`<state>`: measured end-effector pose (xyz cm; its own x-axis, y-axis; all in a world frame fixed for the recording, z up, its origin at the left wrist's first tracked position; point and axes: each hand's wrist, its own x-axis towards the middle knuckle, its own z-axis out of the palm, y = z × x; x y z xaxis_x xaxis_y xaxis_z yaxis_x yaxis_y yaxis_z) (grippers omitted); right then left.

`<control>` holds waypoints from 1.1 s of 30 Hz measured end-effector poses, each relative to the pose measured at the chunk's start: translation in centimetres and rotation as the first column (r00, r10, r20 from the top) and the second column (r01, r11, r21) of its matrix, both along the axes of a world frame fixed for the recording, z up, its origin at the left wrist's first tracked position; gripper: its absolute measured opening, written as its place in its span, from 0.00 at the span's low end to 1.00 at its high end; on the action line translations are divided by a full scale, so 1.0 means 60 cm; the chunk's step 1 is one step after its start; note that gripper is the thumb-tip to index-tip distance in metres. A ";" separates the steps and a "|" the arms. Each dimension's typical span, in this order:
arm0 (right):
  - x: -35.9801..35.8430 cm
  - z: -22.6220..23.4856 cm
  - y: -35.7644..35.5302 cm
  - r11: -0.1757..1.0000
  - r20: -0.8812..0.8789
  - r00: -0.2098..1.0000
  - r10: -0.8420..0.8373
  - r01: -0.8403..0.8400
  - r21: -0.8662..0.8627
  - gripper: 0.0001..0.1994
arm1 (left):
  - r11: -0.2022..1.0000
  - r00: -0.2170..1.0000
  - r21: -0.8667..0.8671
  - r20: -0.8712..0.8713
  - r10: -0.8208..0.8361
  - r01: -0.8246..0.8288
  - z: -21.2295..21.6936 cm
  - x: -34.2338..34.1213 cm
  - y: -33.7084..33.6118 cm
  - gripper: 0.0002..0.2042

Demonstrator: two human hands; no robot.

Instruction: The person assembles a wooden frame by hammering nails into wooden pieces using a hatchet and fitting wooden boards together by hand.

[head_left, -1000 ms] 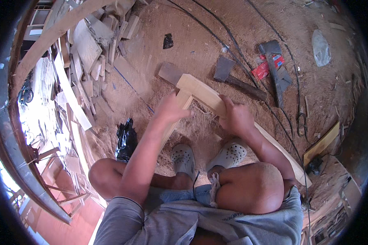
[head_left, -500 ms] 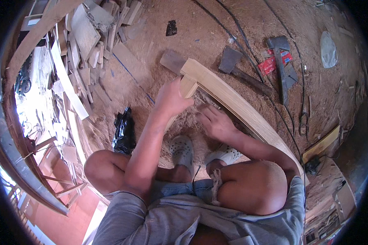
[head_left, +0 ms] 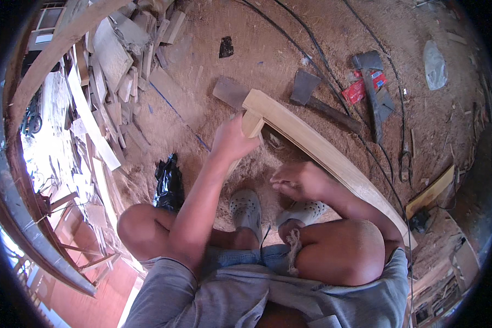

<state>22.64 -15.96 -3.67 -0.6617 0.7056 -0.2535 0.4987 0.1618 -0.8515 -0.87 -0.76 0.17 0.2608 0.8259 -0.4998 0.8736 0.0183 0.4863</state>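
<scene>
Person squatted on the sawdust floor (head_left: 213,65), knees bare, both feet in pale perforated clogs (head_left: 246,210) at the near middle. Black plastic bag (head_left: 168,183) lay just left of the left knee.

Right hand (head_left: 298,181) hung low above the clogs, fingers curled loosely inward; could not tell if they pinched anything. Its forearm ran back to the right knee, under the long curved wooden piece (head_left: 322,153).

Left hand (head_left: 230,141) was raised with arm nearly straight, fingers wrapped around the short block end of that wooden piece at its upper left tip. The piece arced from there down toward the right edge, passing outside the right knee.

Open floor lay mostly beyond the left hand and to the upper middle. Left side was crowded with stacked wood offcuts (head_left: 112,82). Farther out: a flat grey block (head_left: 230,92), a hatchet (head_left: 311,93), an adze-like tool (head_left: 373,87) over a red packet (head_left: 361,90), black cables (head_left: 311,49) crossing the far floor.
</scene>
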 end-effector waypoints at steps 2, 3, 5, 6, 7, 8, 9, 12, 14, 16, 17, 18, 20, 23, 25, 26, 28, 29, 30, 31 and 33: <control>0.050 0.039 0.036 0.905 -0.287 0.884 -0.369 0.412 0.106 0.16 | 1.000 0.999 0.008 -0.034 0.015 -0.014 -0.005 0.000 -0.004 0.28; 0.076 0.052 0.057 0.791 -0.201 0.813 -0.546 0.580 0.196 0.17 | 0.999 0.999 -0.003 -0.015 0.034 -0.034 -0.006 0.001 -0.007 0.28; 0.122 0.068 0.087 0.671 -0.084 0.723 -0.686 0.673 0.310 0.18 | 0.999 0.999 -0.006 0.011 0.053 -0.053 -0.006 0.004 -0.012 0.28; 0.140 0.071 0.092 0.717 0.099 0.719 -0.688 0.654 0.241 0.23 | 0.996 0.996 0.039 -0.027 0.083 -0.082 -0.006 0.007 -0.015 0.28; 0.153 0.073 0.089 0.715 0.302 0.654 -0.694 0.677 0.174 0.29 | 0.994 0.991 0.046 -0.082 0.102 -0.098 -0.006 0.009 -0.017 0.28; 0.162 0.074 0.077 0.735 0.272 0.685 -0.676 0.656 0.172 0.29 | 0.991 0.993 0.095 -0.063 0.096 -0.090 -0.006 0.011 -0.016 0.28; 0.168 0.075 0.056 0.823 0.331 0.761 -0.558 0.558 0.105 0.33 | 0.994 0.991 0.086 -0.111 0.070 -0.060 -0.007 0.014 -0.015 0.28; 0.174 0.069 -0.024 0.840 0.412 0.752 -0.514 0.539 0.064 0.43 | 0.998 0.994 0.067 -0.110 0.014 -0.006 -0.014 0.017 -0.012 0.28; 0.175 0.060 -0.063 0.739 0.578 0.620 -0.530 0.672 -0.043 0.39 | 0.997 0.998 0.072 -0.070 0.002 0.003 -0.018 0.013 -0.012 0.28; 0.170 0.050 -0.086 0.754 0.580 0.593 -0.559 0.654 0.058 0.38 | 0.998 0.998 0.047 -0.022 0.052 -0.051 -0.020 0.008 -0.016 0.28; 0.167 0.046 -0.094 0.774 0.550 0.587 -0.595 0.603 0.194 0.36 | 0.997 1.000 0.069 -0.010 0.019 -0.019 -0.020 0.004 -0.021 0.28; 0.165 0.043 -0.099 0.766 0.605 0.555 -0.571 0.626 0.149 0.36 | 0.998 0.999 0.063 0.030 0.030 -0.032 -0.021 0.001 -0.024 0.29; 0.157 0.039 -0.107 0.798 0.619 0.573 -0.537 0.582 0.153 0.33 | 0.999 0.998 0.036 0.058 0.032 -0.034 -0.024 -0.005 -0.035 0.29; 0.148 0.040 -0.122 0.781 0.584 0.592 -0.555 0.613 0.121 0.31 | 0.999 1.000 0.041 -0.004 0.014 -0.014 -0.033 -0.011 -0.051 0.31; 0.148 0.048 -0.127 0.762 0.597 0.566 -0.568 0.635 0.123 0.32 | 0.994 0.998 0.109 -0.067 -0.018 0.025 -0.041 -0.011 -0.053 0.32; 0.150 0.054 -0.125 0.750 0.588 0.572 -0.572 0.654 0.093 0.33 | 0.995 0.998 0.101 -0.069 -0.013 0.020 -0.043 -0.011 -0.054 0.32; 0.160 0.067 -0.105 0.776 0.578 0.627 -0.523 0.630 0.018 0.31 | 0.998 0.997 0.069 -0.072 -0.002 0.007 -0.046 -0.008 -0.050 0.34; 0.166 0.075 -0.087 0.803 0.517 0.694 -0.501 0.595 -0.021 0.30 | 0.994 0.998 0.109 -0.058 0.005 0.001 -0.044 -0.007 -0.048 0.34; 0.170 0.078 -0.060 0.806 0.493 0.700 -0.517 0.592 0.003 0.30 | 0.995 0.994 0.094 -0.106 -0.005 0.015 -0.042 -0.005 -0.048 0.34; 0.176 0.080 -0.028 0.808 0.395 0.741 -0.543 0.589 0.005 0.30 | 0.997 0.988 0.068 -0.155 -0.022 0.033 -0.037 -0.005 -0.049 0.34; 0.186 0.077 0.042 0.837 0.370 0.790 -0.488 0.544 -0.058 0.27 | 0.996 0.994 0.088 -0.106 0.022 -0.012 -0.028 -0.007 -0.055 0.33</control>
<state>33.77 -13.45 0.93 -0.0675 0.8508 -0.5211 0.7218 -0.3190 -0.6142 -1.28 -4.05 -1.51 0.1952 0.8714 -0.4500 0.9207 -0.0048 0.3903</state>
